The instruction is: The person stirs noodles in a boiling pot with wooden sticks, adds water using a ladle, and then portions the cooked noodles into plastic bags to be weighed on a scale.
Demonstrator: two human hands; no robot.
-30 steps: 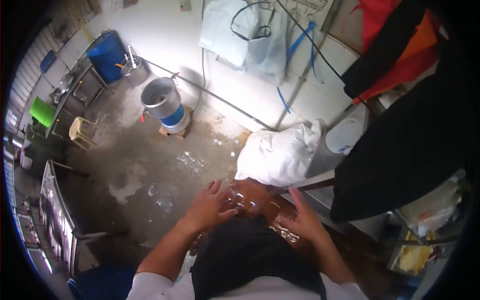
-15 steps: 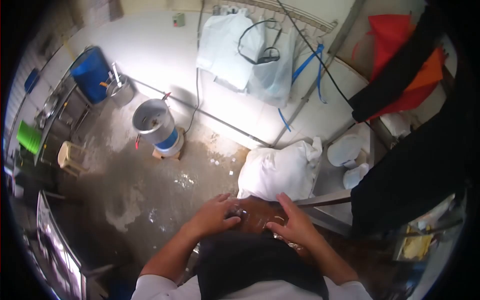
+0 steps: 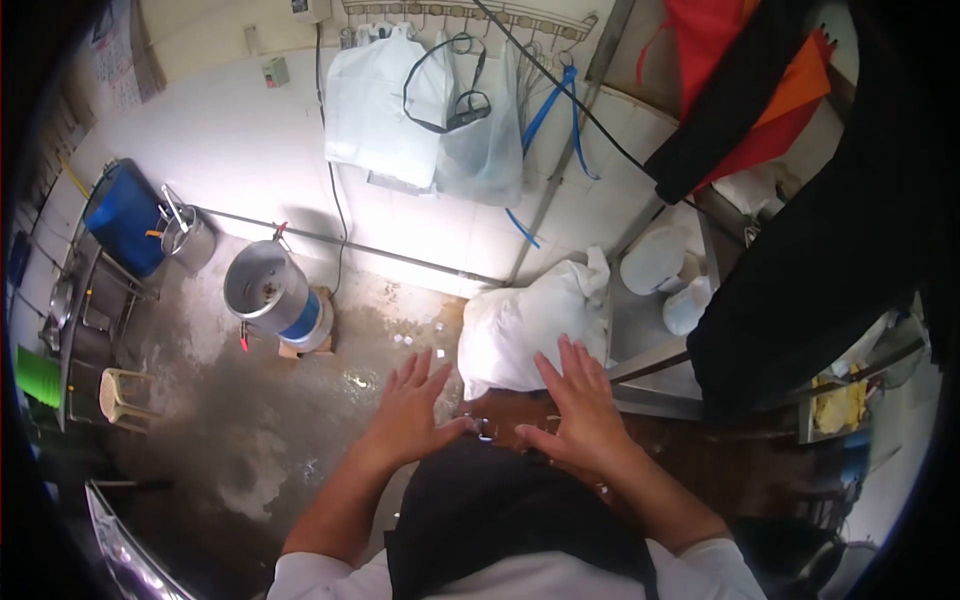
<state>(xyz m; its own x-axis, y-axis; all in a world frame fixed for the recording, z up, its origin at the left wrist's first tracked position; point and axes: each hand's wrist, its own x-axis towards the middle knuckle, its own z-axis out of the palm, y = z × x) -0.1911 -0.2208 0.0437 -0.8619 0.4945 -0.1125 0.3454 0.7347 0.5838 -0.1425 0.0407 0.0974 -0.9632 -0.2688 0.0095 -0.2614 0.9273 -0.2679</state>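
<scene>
My left hand (image 3: 408,415) is stretched out in front of the black apron (image 3: 520,510), fingers spread and palm empty. Opposite it, my right hand (image 3: 582,408) is also open, its fingers pointing forward and its thumb turned inward. Between the two thumbs shows a glossy reddish-brown surface (image 3: 512,412) with bright reflections; the apron hides its near part. Just beyond, a full white sack (image 3: 530,325) stands on the floor, and the right fingertips overlap its lower edge in this view.
A metal pot (image 3: 262,285) stands on a blue and white base at left. Farther left are a blue barrel (image 3: 128,218) and a beige stool (image 3: 126,395). Plastic bags (image 3: 385,105) hang on the wall. White jugs (image 3: 655,260) sit at right beside hanging black cloth (image 3: 800,290).
The head view has turned, so the wall, pot and sack appear farther left. Both hands have lifted, with fingers spread wider and pointing more forward.
</scene>
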